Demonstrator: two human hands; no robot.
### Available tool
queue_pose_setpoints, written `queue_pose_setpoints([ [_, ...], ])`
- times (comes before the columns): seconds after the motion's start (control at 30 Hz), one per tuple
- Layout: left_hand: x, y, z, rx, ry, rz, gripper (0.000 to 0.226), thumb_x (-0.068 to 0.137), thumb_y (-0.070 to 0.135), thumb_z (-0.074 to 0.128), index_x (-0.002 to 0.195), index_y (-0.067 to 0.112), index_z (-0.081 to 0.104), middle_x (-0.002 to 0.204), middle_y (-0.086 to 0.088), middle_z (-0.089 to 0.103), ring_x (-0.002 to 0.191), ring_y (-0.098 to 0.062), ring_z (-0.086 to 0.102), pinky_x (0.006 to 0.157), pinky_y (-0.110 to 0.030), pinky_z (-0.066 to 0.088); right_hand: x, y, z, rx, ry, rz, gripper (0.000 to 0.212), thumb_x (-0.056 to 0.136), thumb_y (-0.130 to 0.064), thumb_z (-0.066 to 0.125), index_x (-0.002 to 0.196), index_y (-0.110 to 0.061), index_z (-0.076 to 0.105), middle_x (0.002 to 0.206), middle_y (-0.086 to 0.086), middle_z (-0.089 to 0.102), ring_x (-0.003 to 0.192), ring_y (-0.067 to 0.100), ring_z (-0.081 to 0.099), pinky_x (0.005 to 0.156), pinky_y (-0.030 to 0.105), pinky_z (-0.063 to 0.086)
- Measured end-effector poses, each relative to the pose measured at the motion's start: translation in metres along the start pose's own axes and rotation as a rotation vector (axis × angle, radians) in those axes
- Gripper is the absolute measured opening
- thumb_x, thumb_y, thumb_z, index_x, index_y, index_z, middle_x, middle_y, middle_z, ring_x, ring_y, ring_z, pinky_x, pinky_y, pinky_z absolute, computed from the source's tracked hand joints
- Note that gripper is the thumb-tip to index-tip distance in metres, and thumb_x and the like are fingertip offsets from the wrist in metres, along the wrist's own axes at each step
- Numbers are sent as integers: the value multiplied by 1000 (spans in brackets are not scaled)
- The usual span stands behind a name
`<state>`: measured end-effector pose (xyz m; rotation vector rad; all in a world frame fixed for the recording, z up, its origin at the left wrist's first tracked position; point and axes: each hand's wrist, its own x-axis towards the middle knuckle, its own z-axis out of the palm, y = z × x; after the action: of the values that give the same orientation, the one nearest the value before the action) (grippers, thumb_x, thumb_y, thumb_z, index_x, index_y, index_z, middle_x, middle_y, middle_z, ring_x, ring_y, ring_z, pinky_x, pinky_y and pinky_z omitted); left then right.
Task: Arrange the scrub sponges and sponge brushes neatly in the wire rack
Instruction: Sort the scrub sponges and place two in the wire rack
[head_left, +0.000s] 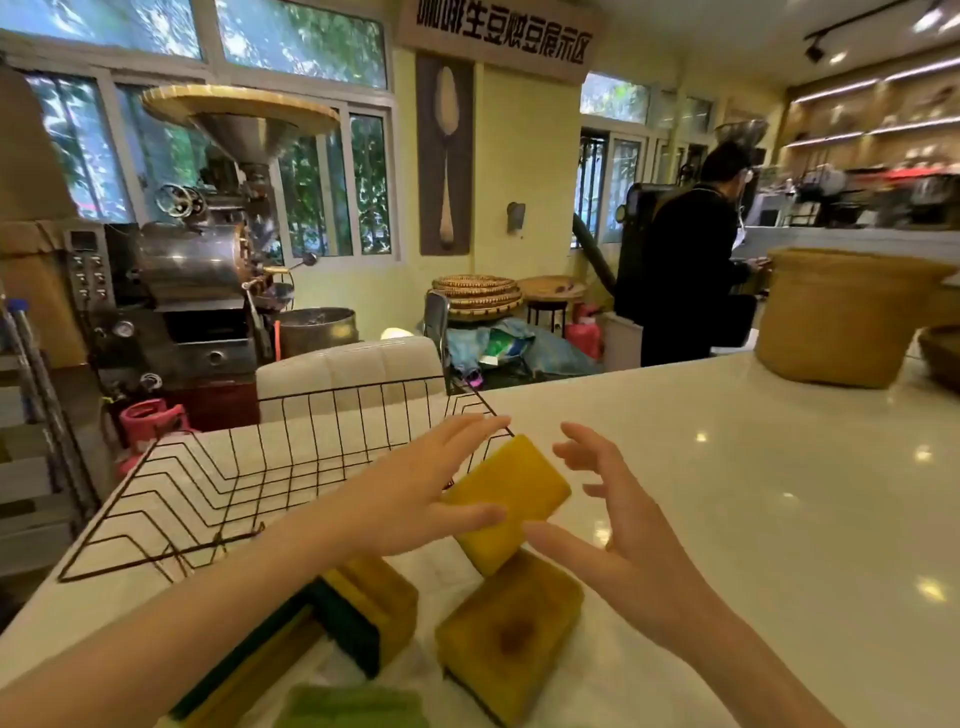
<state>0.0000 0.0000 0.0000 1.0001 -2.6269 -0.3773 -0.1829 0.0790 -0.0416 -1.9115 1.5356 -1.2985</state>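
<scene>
A black wire rack (234, 467) stands on the white counter at the left, with nothing visible inside it. My left hand (415, 488) grips a bright yellow sponge (511, 493), tilted up just right of the rack's near corner. My right hand (618, 525) hovers open beside the sponge, fingers spread, apart from it. Below lie a stained yellow sponge (511, 631), a yellow-and-green scrub sponge (371, 603), a pale green sponge (353, 709) at the bottom edge, and a long green-and-yellow piece (249, 654) partly hidden under my left forearm.
A woven basket (841, 317) stands at the counter's far right, with a dark bowl (943, 353) at the edge. Behind the rack are a white padded chair back (353, 369) and a coffee roaster (197, 270). A person in black (691, 260) stands beyond the counter.
</scene>
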Motion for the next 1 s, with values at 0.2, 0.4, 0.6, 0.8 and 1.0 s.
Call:
queue_pose_setpoints([
  [0.2,-2,-3,21,124,-94,-44,74,80,55,49,138,43,4,149,11,16,125,-14,36,93,-29,42,-27,14,23,-13,-98,216,102,51,-69,64,136,-40,16,134,-18,31,124,5,34,98,22,32],
  [0.4,-3,-4,27,171,-28,-26,72,82,47,52,138,40,8,147,9,23,121,-15,40,91,-30,44,-35,16,33,-116,-226,265,107,51,-66,72,136,-38,14,128,-17,30,122,4,33,102,27,37],
  [0.6,-1,-6,26,137,12,-16,67,81,43,56,136,40,17,144,8,31,123,-13,39,97,-31,41,-36,18,43,-118,-240,258,114,45,-71,69,137,-39,10,134,-14,35,120,9,40,101,37,44],
  [0.8,0,-9,27,124,89,1,68,77,45,61,134,39,24,139,7,37,120,-11,40,93,-26,37,-33,18,39,-117,-215,212,107,50,-59,64,138,-38,8,127,-14,30,117,8,39,97,30,45],
  [1.0,-1,-11,28,89,187,-1,73,71,46,66,133,34,30,133,4,41,111,-11,42,88,-25,39,-18,16,-2,-119,-47,86,92,48,-56,49,134,-27,31,117,-10,39,101,4,44,76,10,36],
])
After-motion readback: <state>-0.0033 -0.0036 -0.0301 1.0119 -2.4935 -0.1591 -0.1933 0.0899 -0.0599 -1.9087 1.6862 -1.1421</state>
